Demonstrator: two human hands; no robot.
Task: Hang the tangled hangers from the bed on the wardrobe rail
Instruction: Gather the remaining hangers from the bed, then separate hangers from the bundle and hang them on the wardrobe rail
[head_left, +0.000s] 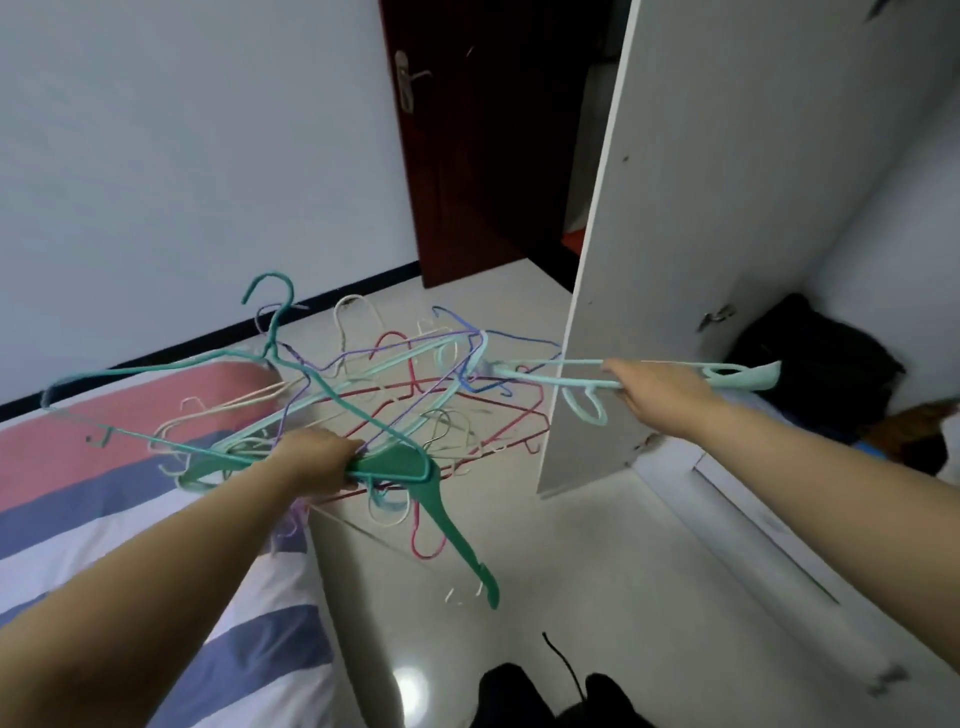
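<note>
A: Progress? Where is the work?

B: Early, I judge. My left hand (317, 460) grips the tangled hangers (332, 395) at frame centre, held above the edge of the striped bed (119, 499). No rail in view; none hung.

A: And the pale one?

B: My right hand (657, 387) grips a mint hanger (675, 376), long axis horizontal, running past the wardrobe door (691, 208) toward centre right, its left end in the tangle.

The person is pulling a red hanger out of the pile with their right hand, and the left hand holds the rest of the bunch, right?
Not quite. The head view shows that the hanger in the right hand is pale mint green, not red. The rest is right: the left hand holds the tangled bunch, gripping it at a dark green hanger.
</note>
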